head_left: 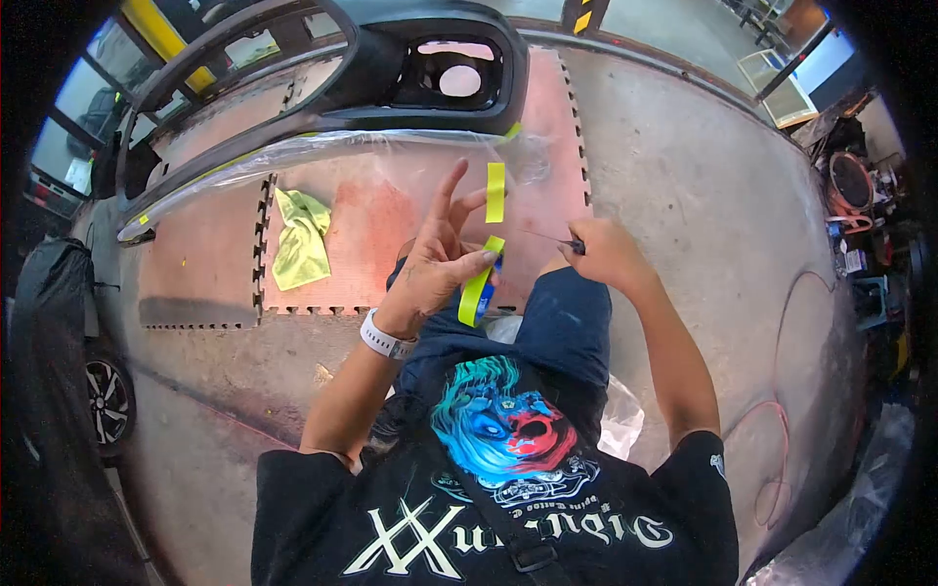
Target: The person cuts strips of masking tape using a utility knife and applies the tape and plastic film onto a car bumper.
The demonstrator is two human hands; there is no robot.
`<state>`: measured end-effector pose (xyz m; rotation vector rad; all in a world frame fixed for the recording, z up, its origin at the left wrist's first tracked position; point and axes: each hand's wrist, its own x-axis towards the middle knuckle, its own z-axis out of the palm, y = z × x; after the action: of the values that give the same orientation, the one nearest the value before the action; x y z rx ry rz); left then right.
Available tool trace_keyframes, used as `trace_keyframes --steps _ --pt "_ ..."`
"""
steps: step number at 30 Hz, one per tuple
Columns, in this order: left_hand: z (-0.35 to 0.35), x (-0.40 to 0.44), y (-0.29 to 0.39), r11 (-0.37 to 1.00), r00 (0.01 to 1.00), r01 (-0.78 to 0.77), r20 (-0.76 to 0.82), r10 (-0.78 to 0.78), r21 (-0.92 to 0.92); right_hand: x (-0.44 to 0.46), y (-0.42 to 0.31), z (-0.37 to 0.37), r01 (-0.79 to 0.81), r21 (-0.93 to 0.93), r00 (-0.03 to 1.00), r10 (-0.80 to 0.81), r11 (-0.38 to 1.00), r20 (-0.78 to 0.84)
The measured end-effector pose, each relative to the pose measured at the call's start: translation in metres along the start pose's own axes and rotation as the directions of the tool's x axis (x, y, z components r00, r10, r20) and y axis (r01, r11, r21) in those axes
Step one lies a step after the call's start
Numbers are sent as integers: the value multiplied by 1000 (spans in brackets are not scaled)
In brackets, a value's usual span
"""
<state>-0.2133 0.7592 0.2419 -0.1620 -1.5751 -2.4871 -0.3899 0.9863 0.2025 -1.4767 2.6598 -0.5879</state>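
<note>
My left hand (430, 264) is raised in front of my lap, index finger pointing up. A short strip of bright yellow tape (495, 193) hangs at its fingers. A longer curved yellow tape strip (479, 283) lies under its thumb. Just behind that strip shows a blue item (489, 293), mostly hidden. My right hand (608, 256) is closed around the dark handle of a thin-bladed tool (575, 244), whose narrow blade points left toward the tape. Its exact kind is too small to tell.
A black car bumper (322, 98) stands ahead, with clear plastic film (342, 146) along its lower edge. On the reddish foam mats (205, 264) lies a yellow-green cloth (303, 239). A red hose (782, 420) runs along the right floor. A covered car wheel (106, 400) is at left.
</note>
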Motion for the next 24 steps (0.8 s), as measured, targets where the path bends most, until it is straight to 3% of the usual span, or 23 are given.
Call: trace_keyframes --steps 1,3,4,5,6,7,8,9,10,12,13,15,19,21,22,23,24 --pt "-10 3 -10 1000 1000 17 1 -17 -2 -1 5 5 -56 36 998 55 998 20" --pt "-33 17 -40 952 996 57 -77 -36 302 7 23 29 -69 -2 998 69 998 -14" --pt "-39 25 -55 952 997 72 -56 -58 298 11 37 46 -68 -48 997 66 997 -49" --pt "-45 34 -70 800 993 112 -103 -63 589 17 57 72 -99 -43 994 96 994 -56" --pt "-52 43 -89 561 989 140 -140 -43 816 24 82 104 -137 -87 990 138 987 -4" --pt "-64 52 -119 562 991 132 -123 -55 817 32 107 133 -167 -133 983 175 977 48" --pt "-80 59 -157 392 997 61 -75 19 918 39 127 157 -184 -129 981 191 974 43" --pt "-97 66 -190 198 997 -7 -10 81 980 45 144 181 -176 -150 964 201 973 175" --pt "-112 70 -219 192 998 -17 5 61 981 50 158 202 -168 -163 929 211 972 304" --pt "-134 79 -264 38 978 135 -127 -168 990 56 180 237 -146 -209 937 203 967 283" --pt "-140 88 -277 32 973 130 -121 -198 991 59 184 244 -107 -265 944 182 958 276" --pt "-146 95 -301 -95 906 201 -222 -361 975 66 183 236 -180 -129 943 208 975 260" --pt "-134 118 -315 -168 863 216 -268 -428 962 81 187 249 -287 178 955 269 941 123" --pt "-124 129 -307 50 975 161 -151 -166 986 91 188 268 -320 327 947 310 889 86" --pt "-118 136 -300 36 970 167 -158 -187 985 99 186 272 -371 556 924 355 744 142" --pt "-110 144 -291 171 944 284 -244 -221 944 105 187 274 -398 741 902 381 542 206" --pt "-104 152 -284 295 910 393 -322 -261 871 109 189 275 -397 753 901 379 525 211"
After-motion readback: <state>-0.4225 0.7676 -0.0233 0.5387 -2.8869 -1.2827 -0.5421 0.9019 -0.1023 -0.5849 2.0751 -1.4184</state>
